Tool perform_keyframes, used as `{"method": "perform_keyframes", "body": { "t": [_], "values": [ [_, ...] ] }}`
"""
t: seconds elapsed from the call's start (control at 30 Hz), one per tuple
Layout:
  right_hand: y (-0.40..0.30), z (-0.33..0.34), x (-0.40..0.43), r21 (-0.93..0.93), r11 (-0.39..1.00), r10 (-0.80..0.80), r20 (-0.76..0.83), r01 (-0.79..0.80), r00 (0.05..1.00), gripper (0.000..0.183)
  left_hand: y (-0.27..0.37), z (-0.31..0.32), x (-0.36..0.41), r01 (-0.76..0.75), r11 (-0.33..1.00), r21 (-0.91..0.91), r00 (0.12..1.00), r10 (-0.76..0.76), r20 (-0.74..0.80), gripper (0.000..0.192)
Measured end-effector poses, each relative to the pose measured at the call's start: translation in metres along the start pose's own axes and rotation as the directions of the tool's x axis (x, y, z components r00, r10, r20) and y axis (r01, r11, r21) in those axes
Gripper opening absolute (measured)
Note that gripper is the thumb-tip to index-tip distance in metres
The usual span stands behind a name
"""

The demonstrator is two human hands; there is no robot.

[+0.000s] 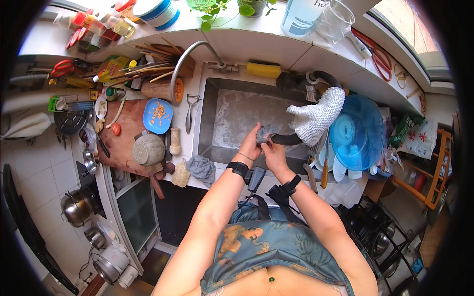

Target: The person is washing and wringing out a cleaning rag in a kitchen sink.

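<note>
Over the front part of the metal sink, my two hands meet close together. My left hand holds a crumpled grey piece, seemingly cloth or mesh. My right hand pinches the lower edge of this piece. Just above the right fingers lies the end of a black curved hose. I cannot tell whether those fingers also touch the hose. A white knitted cover wraps the hose's middle, and the hose rises behind it toward the wall. Straps with small devices circle both wrists.
Left of the sink lie a peeler, a wooden cutting board, a blue plate of seeds, a stone mortar and a grey rag. To the right stand a blue basin and a knife. The faucet arches left.
</note>
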State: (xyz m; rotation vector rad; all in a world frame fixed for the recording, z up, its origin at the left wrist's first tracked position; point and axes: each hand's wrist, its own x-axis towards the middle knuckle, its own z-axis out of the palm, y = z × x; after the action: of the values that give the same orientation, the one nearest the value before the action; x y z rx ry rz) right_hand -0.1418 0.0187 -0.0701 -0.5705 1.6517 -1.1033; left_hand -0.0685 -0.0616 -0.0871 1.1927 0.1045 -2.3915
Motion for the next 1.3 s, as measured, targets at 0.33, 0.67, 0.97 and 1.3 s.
{"method": "perform_keyframes", "body": {
  "t": [0.33, 0.67, 0.97, 1.3],
  "values": [
    [-0.006, 0.004, 0.009, -0.097, 0.973, -0.218, -0.093, 0.209, 0.972, 0.023, -0.005, 0.020, -0.004, -0.089, 0.966, 0.242, 0.977, 0.132, -0.168, 0.050],
    [-0.004, 0.004, 0.015, -0.333, 0.897, -0.352, -0.146, 0.290, 0.924, 0.026, -0.005, 0.019, 0.005, -0.081, 0.830, 0.551, 0.931, 0.261, -0.256, 0.051],
    [-0.019, -0.014, 0.018, 0.172, 0.954, 0.257, -0.037, -0.247, 0.966, 0.019, -0.002, -0.002, 0.009, -0.246, 0.892, 0.379, 0.944, 0.310, -0.117, 0.036],
    [0.008, -0.031, 0.035, 0.252, 0.955, 0.141, 0.072, -0.154, 0.987, 0.044, 0.016, -0.022, -0.007, -0.164, 0.974, 0.154, 0.981, 0.177, -0.075, 0.074]
  ]
}}
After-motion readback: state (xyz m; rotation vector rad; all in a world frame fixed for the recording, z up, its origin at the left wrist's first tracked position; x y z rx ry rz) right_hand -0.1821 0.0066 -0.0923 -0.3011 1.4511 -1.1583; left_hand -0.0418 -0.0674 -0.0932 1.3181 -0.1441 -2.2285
